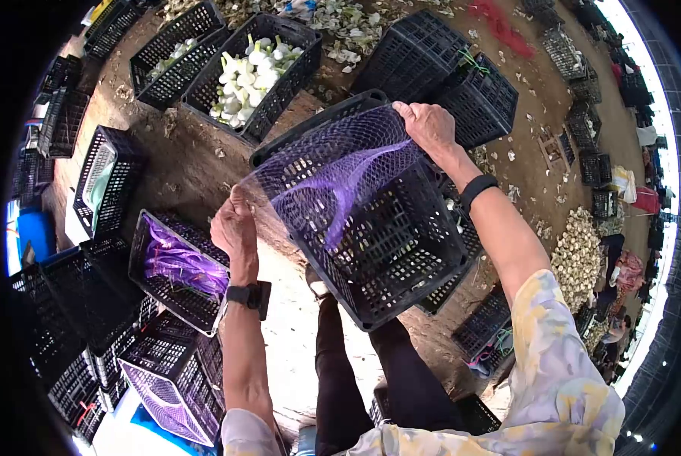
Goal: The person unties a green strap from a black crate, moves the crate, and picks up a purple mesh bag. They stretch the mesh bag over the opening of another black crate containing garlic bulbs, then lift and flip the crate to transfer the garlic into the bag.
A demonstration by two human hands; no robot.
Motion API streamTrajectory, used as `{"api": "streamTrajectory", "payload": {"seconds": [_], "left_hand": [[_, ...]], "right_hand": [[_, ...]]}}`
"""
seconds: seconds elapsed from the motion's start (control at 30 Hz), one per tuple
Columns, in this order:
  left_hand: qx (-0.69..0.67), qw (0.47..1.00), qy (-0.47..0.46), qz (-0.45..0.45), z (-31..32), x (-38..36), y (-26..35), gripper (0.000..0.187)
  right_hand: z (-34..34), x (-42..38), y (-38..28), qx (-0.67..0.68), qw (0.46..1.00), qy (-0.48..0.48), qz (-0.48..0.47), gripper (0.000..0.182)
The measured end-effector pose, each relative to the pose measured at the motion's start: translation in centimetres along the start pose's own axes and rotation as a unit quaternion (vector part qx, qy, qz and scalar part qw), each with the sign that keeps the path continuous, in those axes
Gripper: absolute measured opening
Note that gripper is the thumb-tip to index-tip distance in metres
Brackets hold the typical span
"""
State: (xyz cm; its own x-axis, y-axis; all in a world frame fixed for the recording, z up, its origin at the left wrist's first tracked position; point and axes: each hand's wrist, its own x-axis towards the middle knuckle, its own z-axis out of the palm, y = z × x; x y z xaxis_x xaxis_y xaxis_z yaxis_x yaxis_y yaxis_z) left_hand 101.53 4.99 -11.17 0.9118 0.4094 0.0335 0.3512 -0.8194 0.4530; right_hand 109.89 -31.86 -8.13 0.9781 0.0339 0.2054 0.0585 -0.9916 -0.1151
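Observation:
A purple mesh net (348,178) is stretched open between my two hands, over a black plastic crate (401,243) that looks empty. My left hand (235,226), with a watch on its wrist, pinches the net's left edge, left of the crate. The upper right corner of the net is in the closed fingers of my right hand (428,128), above the crate's far rim; a black band circles that wrist. Part of the net hangs down in a twisted fold into the crate.
Behind are a crate of white bulbs (257,80) and stacked black crates (439,83). A crate of purple nets (181,262) sits at left, above a net-lined crate (169,387). Bulbs are heaped (578,247) at right, near people. Scraps litter the floor.

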Motion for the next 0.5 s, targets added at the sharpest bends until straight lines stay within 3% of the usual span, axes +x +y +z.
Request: {"api": "streamTrajectory", "payload": {"seconds": [0.07, 0.1, 0.3, 0.37, 0.4, 0.47, 0.5], "left_hand": [[0.006, 1.000, 0.022, 0.013, 1.4, 2.3, -0.6, 0.062], [0.025, 1.000, -0.002, -0.011, 1.6, 3.5, -0.2, 0.063], [0.121, 0.988, -0.093, -0.024, 5.0, 9.8, -0.5, 0.060], [0.143, 0.983, -0.114, -0.003, 8.0, 9.6, -2.6, 0.060], [0.144, 0.982, -0.121, -0.005, 9.4, 9.5, -4.6, 0.060], [0.072, 0.959, -0.272, 0.031, 12.2, 9.6, -9.1, 0.061], [-0.168, 0.925, -0.331, -0.081, 11.4, 8.6, -9.7, 0.056]], "right_hand": [[0.3, 2.1, 0.1, 0.002, 0.999, -0.048, 0.020, 0.057], [0.9, 2.9, 0.3, -0.027, 0.999, -0.016, -0.010, 0.059], [5.8, 8.6, 1.9, -0.046, 0.997, -0.066, 0.011, 0.064], [8.9, 9.2, 4.1, -0.095, 0.981, -0.167, -0.016, 0.064], [9.3, 8.9, 4.8, -0.096, 0.980, -0.174, -0.015, 0.064], [9.3, 8.7, 6.1, 0.070, 0.933, -0.317, 0.157, 0.067], [8.5, 7.9, 6.8, 0.156, 0.909, -0.327, 0.208, 0.067]]}}
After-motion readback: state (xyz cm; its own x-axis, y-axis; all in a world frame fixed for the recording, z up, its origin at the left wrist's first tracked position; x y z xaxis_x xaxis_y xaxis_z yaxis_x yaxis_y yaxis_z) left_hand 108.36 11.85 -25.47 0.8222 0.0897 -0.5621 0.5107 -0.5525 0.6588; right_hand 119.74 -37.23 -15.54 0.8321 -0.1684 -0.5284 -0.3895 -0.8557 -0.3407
